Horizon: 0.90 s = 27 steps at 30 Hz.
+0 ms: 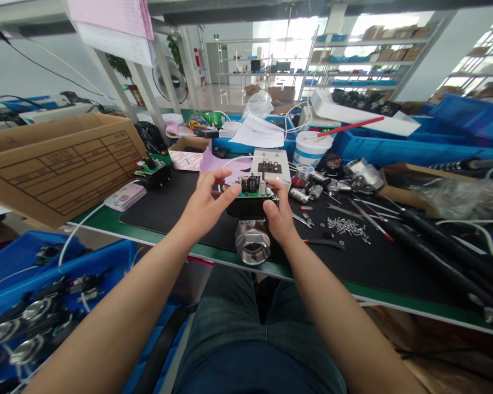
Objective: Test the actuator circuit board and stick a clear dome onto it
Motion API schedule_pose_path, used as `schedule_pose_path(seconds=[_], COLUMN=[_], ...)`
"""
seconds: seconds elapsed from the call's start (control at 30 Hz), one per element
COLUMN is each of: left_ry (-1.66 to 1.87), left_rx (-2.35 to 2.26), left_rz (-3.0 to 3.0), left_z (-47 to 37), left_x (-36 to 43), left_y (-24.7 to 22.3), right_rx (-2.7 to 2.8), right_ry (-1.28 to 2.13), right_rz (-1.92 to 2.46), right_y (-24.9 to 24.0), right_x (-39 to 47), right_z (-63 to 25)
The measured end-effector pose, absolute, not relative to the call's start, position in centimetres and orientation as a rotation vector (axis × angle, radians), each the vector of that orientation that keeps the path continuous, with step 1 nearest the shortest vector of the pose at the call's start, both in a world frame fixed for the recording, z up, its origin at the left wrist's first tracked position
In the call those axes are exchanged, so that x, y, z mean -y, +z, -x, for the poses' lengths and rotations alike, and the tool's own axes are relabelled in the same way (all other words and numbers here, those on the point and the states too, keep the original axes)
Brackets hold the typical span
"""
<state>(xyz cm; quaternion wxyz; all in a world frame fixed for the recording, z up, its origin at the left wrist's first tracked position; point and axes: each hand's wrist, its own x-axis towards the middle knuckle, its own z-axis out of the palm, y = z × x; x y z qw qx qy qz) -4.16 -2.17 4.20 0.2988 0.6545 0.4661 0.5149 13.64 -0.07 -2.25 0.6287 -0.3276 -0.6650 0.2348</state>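
A motorized valve stands at the table's near edge: a shiny steel valve body [252,243] below, a black housing [250,208] above. On top sits a green circuit board [252,192] with black cylindrical parts and wires. My right hand [282,213] is at the housing's right side, its thumb in front and fingers behind, closed on that edge. My left hand [207,202] is at the board's left side, fingers spread and thumb pointing at the board; whether it touches is unclear. Behind the board is a grey control box [273,164] with a small red light.
Small screws [347,229], wrenches [308,221] and pliers [322,243] lie to the right. A cardboard box [66,164] and another board unit [152,171] stand left. A white tub [312,149] is behind. A blue bin [119,260] with valve parts sits lower left.
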Motion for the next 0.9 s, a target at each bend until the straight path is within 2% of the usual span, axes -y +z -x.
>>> schedule_pose_path(seconds=[0.47,0.7,0.9], left_ry=[1.236,1.327,1.486], left_rx=[-1.116,-1.104,-0.985], left_rz=[-1.368,-1.416,-1.149], left_z=[2.8,1.8,2.1], left_x=[0.6,4.5,7.4], left_y=[3.0,2.3,0.2], right_rx=[1.446,1.508,1.650], right_ry=[0.685,0.666,0.341], right_rz=[0.924,0.828,0.836], right_y=[-2.0,-1.6,-1.9], right_x=[-1.2,1.3,4.4], right_z=[-13.5,-13.8,-13.1])
